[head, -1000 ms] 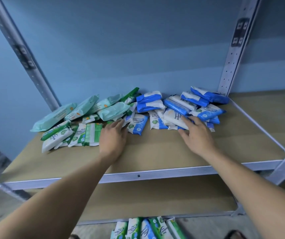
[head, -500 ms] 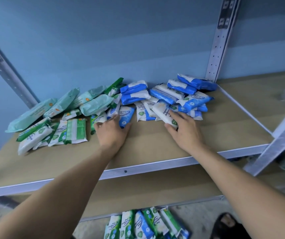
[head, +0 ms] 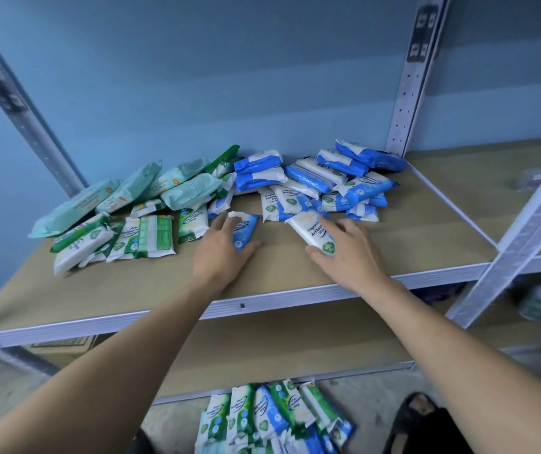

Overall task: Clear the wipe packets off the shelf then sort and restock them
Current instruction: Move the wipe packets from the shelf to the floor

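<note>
My left grip is closed on a small blue packet. The fingers lie over its top and the thumb hooks its near edge. My right grip holds a white packet with a green badge. The thumb is under the near end and the fingers are on top.

I use the blue pile as my mark. The white packet lies just in front of it, and its far end touches the pile. The blue packet lies in front of the pile and to its left, near the gap before the green pile. The green pile sits left of the blue pile, and the two meet at the back. All of this rests on the brown shelf. A metal post stands just behind the blue pile, on its right. Far below the blue pile, more packets lie mixed on the floor.

I think I am in the clearing step. Most wipe packets are on the shelf, and only some are down on the floor. No sorting or restocking has begun.

Next, I think both grips need to lift their packets up and pull them toward me, off the shelf. The white one touches the blue pile, so I should lift it first and not drag it, or its neighbors may slide too. The packets look soft and slick, so I need a firm hold.
</note>
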Demonstrator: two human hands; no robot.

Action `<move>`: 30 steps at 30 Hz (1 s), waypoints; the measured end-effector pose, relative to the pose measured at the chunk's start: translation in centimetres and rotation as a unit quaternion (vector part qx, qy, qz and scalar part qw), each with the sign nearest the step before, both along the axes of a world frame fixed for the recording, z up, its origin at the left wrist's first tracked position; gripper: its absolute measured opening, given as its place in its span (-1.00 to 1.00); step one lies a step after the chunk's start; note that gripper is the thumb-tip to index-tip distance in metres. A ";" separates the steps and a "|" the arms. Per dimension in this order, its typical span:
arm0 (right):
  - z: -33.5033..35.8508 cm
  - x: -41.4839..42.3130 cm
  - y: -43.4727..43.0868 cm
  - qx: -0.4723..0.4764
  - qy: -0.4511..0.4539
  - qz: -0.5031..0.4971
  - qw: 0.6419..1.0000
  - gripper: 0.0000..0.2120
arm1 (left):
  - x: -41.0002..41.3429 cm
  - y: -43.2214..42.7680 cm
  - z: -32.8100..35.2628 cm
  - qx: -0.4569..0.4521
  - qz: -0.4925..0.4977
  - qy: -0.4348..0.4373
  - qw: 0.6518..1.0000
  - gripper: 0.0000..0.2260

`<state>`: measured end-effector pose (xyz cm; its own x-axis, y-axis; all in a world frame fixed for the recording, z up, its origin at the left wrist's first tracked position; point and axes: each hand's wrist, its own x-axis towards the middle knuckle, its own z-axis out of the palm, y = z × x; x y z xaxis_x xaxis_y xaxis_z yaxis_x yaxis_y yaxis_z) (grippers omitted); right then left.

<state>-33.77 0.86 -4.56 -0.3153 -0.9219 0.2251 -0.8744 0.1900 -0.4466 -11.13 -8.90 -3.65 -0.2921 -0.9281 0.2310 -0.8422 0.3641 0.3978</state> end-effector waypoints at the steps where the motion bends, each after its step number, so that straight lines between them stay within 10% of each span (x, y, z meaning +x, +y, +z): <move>1: 0.1 0.2 0.0 0.011 0.006 0.004 1.000 -0.35 | -0.1 -0.1 0.1 0.018 -0.011 0.003 1.000 -0.47; 23: -6.4 11.5 11.2 -0.148 0.099 0.064 0.982 -0.49 | 7.7 15.3 -7.3 -0.169 -0.047 0.176 0.969 -0.64; 30: -13.3 12.8 14.1 0.025 0.044 0.110 0.993 -0.40 | 10.0 18.1 -13.9 -0.153 -0.078 0.142 0.975 -0.62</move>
<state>-21.01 14.93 -17.90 -0.0859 -0.9769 0.1954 -0.9322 0.0096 -0.3617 -1.08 9.21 -17.54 -0.3074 -0.7528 0.5820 -0.6393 0.6164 0.4597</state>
